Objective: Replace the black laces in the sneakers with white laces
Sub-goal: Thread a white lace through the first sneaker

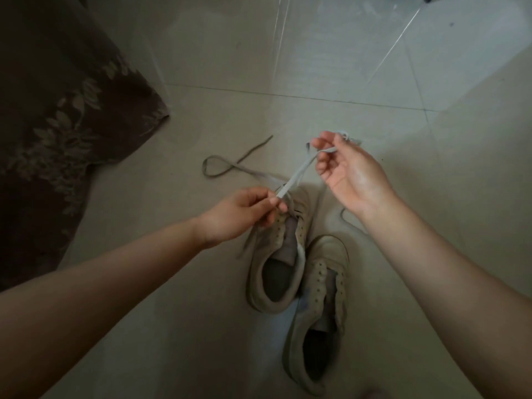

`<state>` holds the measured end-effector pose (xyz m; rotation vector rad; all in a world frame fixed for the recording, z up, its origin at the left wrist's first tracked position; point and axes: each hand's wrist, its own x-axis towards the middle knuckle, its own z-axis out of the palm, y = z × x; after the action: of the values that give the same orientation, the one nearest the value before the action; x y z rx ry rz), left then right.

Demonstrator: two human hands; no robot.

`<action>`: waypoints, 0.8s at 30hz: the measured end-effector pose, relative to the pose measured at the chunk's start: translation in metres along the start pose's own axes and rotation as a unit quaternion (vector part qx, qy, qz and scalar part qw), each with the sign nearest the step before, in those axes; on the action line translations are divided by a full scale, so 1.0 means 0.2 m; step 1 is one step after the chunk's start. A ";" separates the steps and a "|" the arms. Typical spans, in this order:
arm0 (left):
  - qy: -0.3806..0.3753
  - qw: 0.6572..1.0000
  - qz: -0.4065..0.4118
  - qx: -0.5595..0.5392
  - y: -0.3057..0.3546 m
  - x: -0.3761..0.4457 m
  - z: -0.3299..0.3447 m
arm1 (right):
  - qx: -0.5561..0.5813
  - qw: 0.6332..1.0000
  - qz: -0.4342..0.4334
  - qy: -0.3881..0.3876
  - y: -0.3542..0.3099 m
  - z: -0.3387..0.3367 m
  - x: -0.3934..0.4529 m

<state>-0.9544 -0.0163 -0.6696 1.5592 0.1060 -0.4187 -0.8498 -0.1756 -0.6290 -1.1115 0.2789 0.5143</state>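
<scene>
Above the far beige lace-up sneaker (280,249), the left hand (241,214) pinches a flat white fabric lace (296,174); the right hand (345,171) holds its other part, seemingly bunched. Light, limp and slippery, it is best gripped near the tip. A dark lace (230,165) lies beyond on the floor.
</scene>
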 end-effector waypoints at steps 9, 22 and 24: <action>-0.008 0.983 -0.068 0.169 -0.06 0.03 -0.05 | 0.001 0.994 0.020 0.112 -0.08 -0.12 0.11; 0.325 0.933 -0.108 -0.115 -0.02 0.12 0.02 | -0.615 0.775 0.108 -0.096 0.21 -0.19 -0.09; 0.325 0.926 -0.103 -0.159 -0.03 0.13 0.02 | -0.623 0.772 0.067 -0.102 0.24 -0.20 -0.10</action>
<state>-0.9327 -0.0243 -0.6836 1.3105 0.8201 -0.0229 -0.8902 -0.1998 -0.6734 -2.3189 -0.2564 0.9948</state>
